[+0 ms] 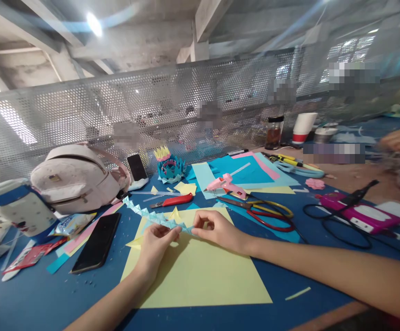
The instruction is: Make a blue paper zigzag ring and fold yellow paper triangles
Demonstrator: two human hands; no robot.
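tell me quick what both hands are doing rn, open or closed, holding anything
Left hand: closed, holding the light-blue folded paper strip.
Right hand: closed, pinching the same strip's right end.

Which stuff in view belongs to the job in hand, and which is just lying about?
Job in hand:
- light-blue folded paper strip, held in the left hand, right hand at its end
- yellow sheet beneath
- likely also: pink glue gun, scissors, red cutter

Lying about, apparently:
- backpack
- flat black phone
- propped phone
- mug
- paper cup
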